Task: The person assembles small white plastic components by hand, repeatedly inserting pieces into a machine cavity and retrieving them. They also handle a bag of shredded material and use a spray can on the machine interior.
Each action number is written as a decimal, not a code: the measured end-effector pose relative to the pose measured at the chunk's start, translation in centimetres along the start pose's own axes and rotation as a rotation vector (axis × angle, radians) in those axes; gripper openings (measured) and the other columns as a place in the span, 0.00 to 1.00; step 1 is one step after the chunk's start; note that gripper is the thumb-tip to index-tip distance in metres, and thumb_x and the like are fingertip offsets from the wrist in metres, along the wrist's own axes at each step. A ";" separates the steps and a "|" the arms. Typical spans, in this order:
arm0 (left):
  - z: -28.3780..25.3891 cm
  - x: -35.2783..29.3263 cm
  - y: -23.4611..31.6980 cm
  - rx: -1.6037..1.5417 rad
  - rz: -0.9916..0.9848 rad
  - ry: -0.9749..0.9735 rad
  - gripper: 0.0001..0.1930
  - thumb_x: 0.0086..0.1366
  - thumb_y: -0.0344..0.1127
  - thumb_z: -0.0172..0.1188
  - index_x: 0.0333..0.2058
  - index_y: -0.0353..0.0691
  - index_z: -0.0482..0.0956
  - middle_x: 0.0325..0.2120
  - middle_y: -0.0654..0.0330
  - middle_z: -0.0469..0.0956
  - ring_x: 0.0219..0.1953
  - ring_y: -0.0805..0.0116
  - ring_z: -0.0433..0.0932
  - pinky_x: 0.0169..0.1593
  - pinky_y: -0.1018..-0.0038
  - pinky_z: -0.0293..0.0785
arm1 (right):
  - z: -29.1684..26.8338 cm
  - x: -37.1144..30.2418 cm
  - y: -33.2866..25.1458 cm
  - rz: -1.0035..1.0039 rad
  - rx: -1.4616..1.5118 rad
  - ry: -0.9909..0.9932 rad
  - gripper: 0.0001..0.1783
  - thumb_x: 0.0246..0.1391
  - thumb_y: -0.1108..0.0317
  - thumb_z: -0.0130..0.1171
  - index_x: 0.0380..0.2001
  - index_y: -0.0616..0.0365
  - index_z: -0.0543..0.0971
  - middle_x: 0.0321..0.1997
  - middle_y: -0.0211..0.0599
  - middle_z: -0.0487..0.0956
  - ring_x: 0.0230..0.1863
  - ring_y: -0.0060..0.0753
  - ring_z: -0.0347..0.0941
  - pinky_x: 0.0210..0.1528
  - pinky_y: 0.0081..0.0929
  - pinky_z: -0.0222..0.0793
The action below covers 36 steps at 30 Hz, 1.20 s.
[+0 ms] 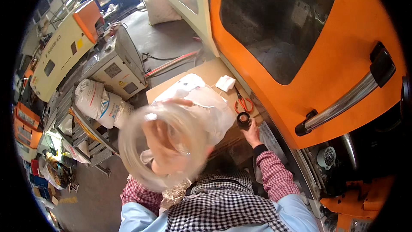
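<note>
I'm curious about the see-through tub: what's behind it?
Through the clear tub shows the left hand holding it. Behind lie a white plastic bag on brown cardboard. Its blurred wall hides whatever is lower down.

To your left, two stuffed white sacks (101, 103) with red and blue printing lie on a metal rack, beside the grey cabinet (118, 66), which carries a small yellow warning label (121, 84) near its lower edge. Farther left, the long cream-coloured machine (60, 56) shows a dark label along its side and a yellow square sticker (80, 43) near its orange end. At the top of your view a big whitish bulk sack (159, 7) stands on the floor. In front of you, a crumpled clear plastic bag (201, 103) lies on the cardboard-covered desk (210, 72), with a small white folded packet (225, 83) just beyond it.
</note>
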State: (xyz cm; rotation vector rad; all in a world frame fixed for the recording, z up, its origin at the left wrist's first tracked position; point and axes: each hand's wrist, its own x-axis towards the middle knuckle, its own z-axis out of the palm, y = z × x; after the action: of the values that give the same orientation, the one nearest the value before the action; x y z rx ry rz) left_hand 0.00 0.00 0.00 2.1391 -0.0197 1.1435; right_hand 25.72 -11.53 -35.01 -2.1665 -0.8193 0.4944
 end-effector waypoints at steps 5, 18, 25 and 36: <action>2.2 -2.4 -1.5 -0.159 -0.474 0.238 0.47 0.41 0.33 0.73 0.54 0.38 0.47 0.43 0.54 0.63 0.47 0.63 0.66 0.52 0.69 0.65 | -1.3 0.8 -1.6 0.018 -0.037 0.207 0.44 0.34 0.64 0.72 0.53 0.61 0.57 0.51 0.52 0.64 0.53 0.55 0.62 0.51 0.44 0.63; 5.9 -3.5 -6.3 -0.452 -0.629 0.055 0.43 0.37 0.26 0.70 0.55 0.40 0.59 0.47 0.59 0.65 0.50 0.65 0.65 0.54 0.67 0.65 | -1.0 -2.0 0.9 -0.057 0.241 0.348 0.39 0.31 0.57 0.73 0.45 0.60 0.64 0.43 0.49 0.70 0.46 0.49 0.67 0.49 0.39 0.63; 11.4 -6.8 -3.4 -0.665 -0.696 -0.300 0.44 0.41 0.27 0.71 0.54 0.40 0.51 0.45 0.57 0.66 0.45 0.66 0.70 0.48 0.69 0.70 | -8.0 -17.0 -3.9 0.062 0.523 0.308 0.41 0.35 0.56 0.72 0.50 0.60 0.63 0.48 0.46 0.69 0.52 0.42 0.67 0.54 0.33 0.62; 25.3 -13.4 1.1 -0.506 -0.146 -0.977 0.45 0.37 0.34 0.73 0.54 0.32 0.55 0.47 0.49 0.64 0.49 0.56 0.66 0.53 0.63 0.62 | -16.1 -37.8 -8.3 0.098 0.045 0.846 0.43 0.34 0.73 0.62 0.57 0.61 0.56 0.54 0.50 0.61 0.56 0.54 0.61 0.59 0.36 0.60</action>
State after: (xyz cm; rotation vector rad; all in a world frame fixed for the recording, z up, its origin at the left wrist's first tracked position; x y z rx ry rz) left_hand 9.77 -19.61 -18.38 1.9707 -0.5212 -0.0814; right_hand 4.38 -41.62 -15.09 -2.0891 -0.2255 -0.3574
